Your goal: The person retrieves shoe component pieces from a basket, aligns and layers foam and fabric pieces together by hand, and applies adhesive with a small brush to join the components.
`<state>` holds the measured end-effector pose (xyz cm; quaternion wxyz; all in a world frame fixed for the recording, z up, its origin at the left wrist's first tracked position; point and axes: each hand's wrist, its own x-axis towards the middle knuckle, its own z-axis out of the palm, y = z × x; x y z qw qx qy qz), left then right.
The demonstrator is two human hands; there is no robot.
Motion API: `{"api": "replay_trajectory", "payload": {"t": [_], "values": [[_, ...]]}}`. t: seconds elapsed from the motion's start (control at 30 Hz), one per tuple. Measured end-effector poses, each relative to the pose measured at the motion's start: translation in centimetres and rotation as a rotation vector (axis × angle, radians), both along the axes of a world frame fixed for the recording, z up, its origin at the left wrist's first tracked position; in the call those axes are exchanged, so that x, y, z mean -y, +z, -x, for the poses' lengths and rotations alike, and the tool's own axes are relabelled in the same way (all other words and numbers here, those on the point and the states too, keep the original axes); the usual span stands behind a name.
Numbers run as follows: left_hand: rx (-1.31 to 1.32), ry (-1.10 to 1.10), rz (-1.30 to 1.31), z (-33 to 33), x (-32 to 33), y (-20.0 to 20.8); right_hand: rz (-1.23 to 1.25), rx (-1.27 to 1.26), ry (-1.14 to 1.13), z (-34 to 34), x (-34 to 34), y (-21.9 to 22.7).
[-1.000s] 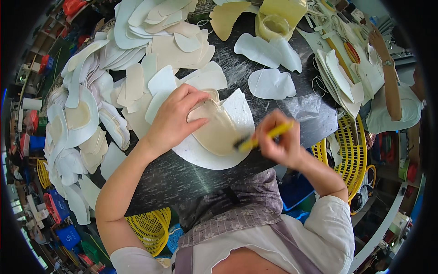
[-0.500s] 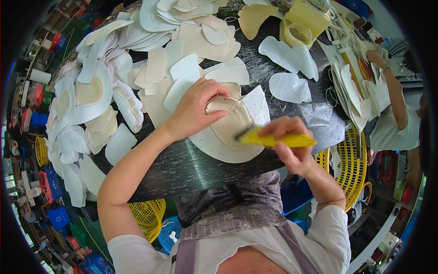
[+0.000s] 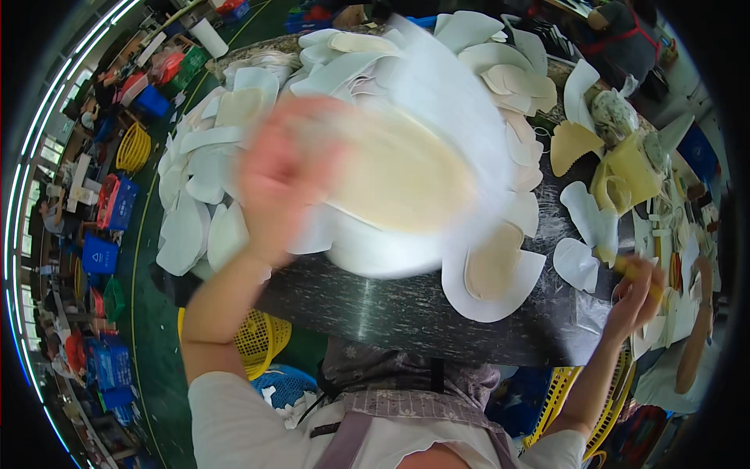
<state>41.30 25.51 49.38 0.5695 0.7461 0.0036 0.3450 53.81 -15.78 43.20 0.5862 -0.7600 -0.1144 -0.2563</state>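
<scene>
My left hand (image 3: 285, 172), smeared by motion, is raised over the left part of the table and grips the edge of a large white cut piece (image 3: 453, 94). A cream oval patch (image 3: 414, 172) lies on that piece, blurred too. Out at the right edge of the table, my right hand (image 3: 639, 298) is closed around the yellow-handled brush (image 3: 627, 267); its bristles cannot be made out. Between the hands, on the dark tabletop (image 3: 351, 301), rests another rounded white piece (image 3: 508, 306) with a cream patch (image 3: 492, 270) on it.
Heaps of white and cream cut pieces (image 3: 183, 230) cover the table's left and far sides. A yellow container (image 3: 621, 172) stands at the right, near loose white scraps (image 3: 576, 264). Below the edge are yellow baskets (image 3: 266, 340). Another person's arm (image 3: 703, 313) shows at far right.
My left hand has lifted a white piece with its cream patch off the table. My right hand has moved the brush away to the right. The view has tilted up and turned left.
</scene>
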Motion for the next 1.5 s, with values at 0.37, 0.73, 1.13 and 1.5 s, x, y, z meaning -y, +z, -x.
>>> {"api": "replay_trajectory", "payload": {"t": [0.37, 0.73, 1.13, 1.5], "values": [[-0.372, 0.685, -1.147, 9.5, -30.4, -5.7, 0.238, 0.064, -0.23, -13.4, 3.4, -0.9], [-0.17, -0.641, -0.858, -7.7, 7.4, -9.0, 0.119, -0.689, 0.327, 1.0, -5.3, -2.2], [-0.515, -0.932, -0.263, -10.6, 5.4, -10.5, 0.473, 0.264, 0.841, 5.1, -11.9, -3.9], [-0.513, -0.702, -0.672, -11.0, 7.9, -10.1, 0.417, 0.091, 0.79, 5.9, -5.2, -3.7]]}}
